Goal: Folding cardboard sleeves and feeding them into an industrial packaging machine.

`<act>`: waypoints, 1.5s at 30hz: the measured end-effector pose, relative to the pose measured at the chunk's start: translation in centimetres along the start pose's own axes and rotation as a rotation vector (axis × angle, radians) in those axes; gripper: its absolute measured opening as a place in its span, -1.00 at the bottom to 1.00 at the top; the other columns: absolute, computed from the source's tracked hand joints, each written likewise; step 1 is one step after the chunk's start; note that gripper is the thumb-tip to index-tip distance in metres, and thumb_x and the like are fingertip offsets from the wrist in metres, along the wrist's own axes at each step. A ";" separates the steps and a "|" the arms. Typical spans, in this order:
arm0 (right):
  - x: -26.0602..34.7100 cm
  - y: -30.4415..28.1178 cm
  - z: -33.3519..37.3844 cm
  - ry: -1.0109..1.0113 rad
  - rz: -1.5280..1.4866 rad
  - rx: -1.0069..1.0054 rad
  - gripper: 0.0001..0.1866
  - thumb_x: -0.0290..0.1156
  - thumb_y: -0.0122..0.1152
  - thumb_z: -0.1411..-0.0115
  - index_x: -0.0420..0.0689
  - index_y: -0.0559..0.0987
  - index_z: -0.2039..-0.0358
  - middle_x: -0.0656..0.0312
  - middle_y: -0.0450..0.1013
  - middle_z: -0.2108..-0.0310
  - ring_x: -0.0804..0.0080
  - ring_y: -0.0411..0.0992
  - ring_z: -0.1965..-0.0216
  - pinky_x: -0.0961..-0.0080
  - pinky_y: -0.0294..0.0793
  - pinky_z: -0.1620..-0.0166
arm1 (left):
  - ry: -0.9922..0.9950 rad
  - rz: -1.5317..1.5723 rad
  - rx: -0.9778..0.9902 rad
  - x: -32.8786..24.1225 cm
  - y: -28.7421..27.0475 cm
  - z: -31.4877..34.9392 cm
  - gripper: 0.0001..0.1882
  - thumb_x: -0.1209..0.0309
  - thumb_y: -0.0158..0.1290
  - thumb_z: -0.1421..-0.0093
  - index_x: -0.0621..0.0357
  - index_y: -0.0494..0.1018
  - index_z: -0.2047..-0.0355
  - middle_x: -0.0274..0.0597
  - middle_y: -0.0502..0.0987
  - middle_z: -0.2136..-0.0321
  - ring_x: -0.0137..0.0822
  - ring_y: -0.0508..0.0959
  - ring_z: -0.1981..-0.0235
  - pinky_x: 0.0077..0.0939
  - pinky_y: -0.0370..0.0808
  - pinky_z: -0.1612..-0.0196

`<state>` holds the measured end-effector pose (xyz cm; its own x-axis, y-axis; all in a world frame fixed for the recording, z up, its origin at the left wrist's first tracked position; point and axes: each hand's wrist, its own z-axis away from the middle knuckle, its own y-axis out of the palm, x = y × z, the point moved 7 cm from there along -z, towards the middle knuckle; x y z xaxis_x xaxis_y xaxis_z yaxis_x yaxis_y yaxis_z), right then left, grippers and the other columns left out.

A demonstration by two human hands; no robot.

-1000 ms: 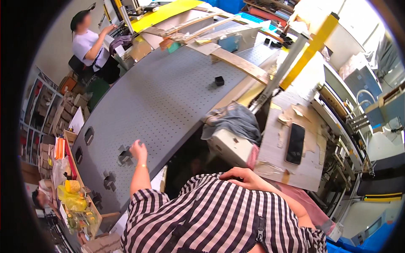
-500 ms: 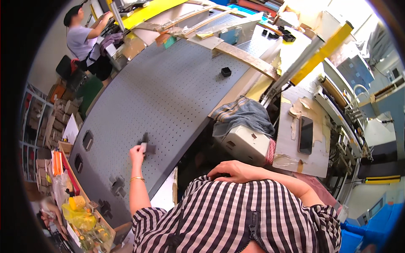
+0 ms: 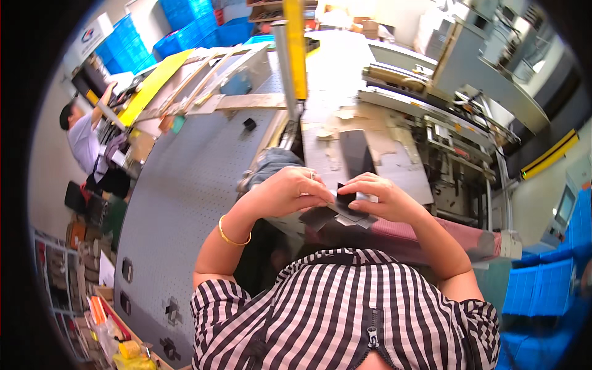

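Note:
In front of my chest both hands hold a black cut card piece [image 3: 353,213] with flaps. Some of its flaps spread out flat at the bottom, and one part stands up between my hands. My left hand [image 3: 299,192] pinches its left side, with the fingertips partly hidden. From the right, my right hand [image 3: 383,198] grips it between thumb and fingers. Similar cross-shaped black card pieces [image 3: 172,311] lie on the grey perforated belt [image 3: 185,185] to my left. Farther back on this belt sits a small black box [image 3: 249,124].
Beyond my hands a dark phone [image 3: 356,148] lies on a worn board [image 3: 401,179]. A yellow post [image 3: 296,49] rises behind it, and machine rails [image 3: 425,105] run along the right. A grey towel [image 3: 274,165] hangs beside my left hand. Another person [image 3: 83,135] works at far left.
My left hand has come from the belt to my chest with the card piece. The right hand has risen from my belly and now grips it too. The view has swung right.

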<state>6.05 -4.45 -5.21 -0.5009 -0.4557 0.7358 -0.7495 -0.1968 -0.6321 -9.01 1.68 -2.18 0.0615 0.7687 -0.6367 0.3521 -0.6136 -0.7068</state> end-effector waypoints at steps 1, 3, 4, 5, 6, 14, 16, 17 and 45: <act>-0.9 -0.9 1.9 0.059 -0.025 -0.004 -0.66 -0.31 0.23 -0.21 -0.06 0.56 0.00 0.14 0.51 0.07 0.21 0.42 0.02 0.34 0.37 -0.08 | 0.021 0.005 0.019 -0.6 0.9 -1.9 -0.83 0.49 0.22 -0.06 0.15 0.63 0.29 -0.25 0.62 0.42 -0.26 0.56 0.37 -0.42 0.48 0.21; -2.4 -2.7 5.6 0.131 -0.092 -0.044 -0.65 -0.32 0.23 -0.22 -0.08 0.55 -0.02 0.14 0.51 0.07 0.25 0.43 0.02 0.36 0.38 -0.08 | 0.113 0.086 0.058 -2.1 2.4 -5.6 -0.86 0.48 0.21 -0.07 0.16 0.63 0.32 -0.27 0.62 0.41 -0.30 0.56 0.36 -0.45 0.48 0.22; -3.3 -3.3 7.2 0.184 -0.170 -0.061 -0.64 -0.32 0.22 -0.23 -0.10 0.54 -0.03 0.15 0.52 0.08 0.29 0.44 0.02 0.38 0.38 -0.08 | 0.119 0.120 0.103 -2.3 3.3 -7.3 -0.87 0.48 0.23 -0.06 0.15 0.64 0.34 -0.27 0.63 0.41 -0.32 0.56 0.35 -0.46 0.49 0.22; -4.0 -4.0 8.5 0.196 -0.167 -0.087 -0.64 -0.32 0.22 -0.23 -0.10 0.54 -0.03 0.15 0.52 0.08 0.29 0.44 0.02 0.38 0.38 -0.08 | 0.136 0.125 0.125 -2.3 4.0 -8.8 -0.87 0.48 0.23 -0.06 0.15 0.64 0.34 -0.27 0.63 0.41 -0.32 0.56 0.35 -0.46 0.49 0.22; -4.8 -4.5 9.5 0.250 -0.304 -0.112 -0.63 -0.33 0.21 -0.23 -0.13 0.53 -0.05 0.16 0.52 0.07 0.34 0.43 0.02 0.41 0.38 -0.09 | 0.148 0.126 0.166 -2.2 4.8 -10.1 -0.86 0.48 0.23 -0.05 0.15 0.64 0.34 -0.27 0.63 0.41 -0.32 0.56 0.36 -0.46 0.49 0.23; -9.1 -12.5 12.5 0.195 -0.154 -0.477 -0.47 -0.33 0.38 -0.08 -0.16 0.48 -0.07 0.23 0.48 0.09 0.41 0.40 0.01 0.45 0.32 -0.13 | 0.074 0.095 0.186 0.8 7.5 -19.4 -0.77 0.37 0.39 0.10 0.11 0.60 0.42 -0.27 0.58 0.36 -0.26 0.53 0.25 -0.36 0.42 0.10; -10.2 -14.1 12.3 0.151 -0.050 -0.526 -0.44 -0.30 0.44 -0.01 -0.11 0.49 -0.04 0.24 0.48 0.13 0.33 0.39 0.04 0.40 0.35 -0.08 | 0.020 0.065 0.137 2.9 7.8 -21.1 -0.67 0.32 0.42 0.14 0.08 0.59 0.36 -0.25 0.52 0.28 -0.20 0.46 0.12 -0.29 0.36 0.02; -11.1 -15.0 11.9 0.153 -0.054 -0.537 -0.44 -0.30 0.44 -0.01 -0.11 0.49 -0.04 0.24 0.48 0.13 0.33 0.39 0.04 0.40 0.35 -0.08 | 0.022 0.063 0.149 3.8 8.2 -21.9 -0.67 0.32 0.42 0.14 0.08 0.59 0.36 -0.25 0.52 0.28 -0.20 0.46 0.12 -0.29 0.36 0.02; -20.9 -38.2 5.9 -0.003 -0.076 -1.300 -0.58 -0.11 0.03 -0.33 -0.22 0.44 0.02 0.15 0.49 0.12 0.39 0.46 0.07 0.39 0.46 -0.03 | 0.002 -0.135 -0.580 17.0 -1.1 -45.3 -0.04 -0.01 0.42 0.15 0.05 0.26 -0.21 0.02 0.51 0.09 -0.06 0.50 0.10 -0.25 0.46 0.01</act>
<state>47.73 7.42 2.16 -0.4391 -0.4832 0.7574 -0.6446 0.7567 0.1091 33.94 23.61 1.79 -0.0177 0.8339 -0.5517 0.8094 -0.3119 -0.4975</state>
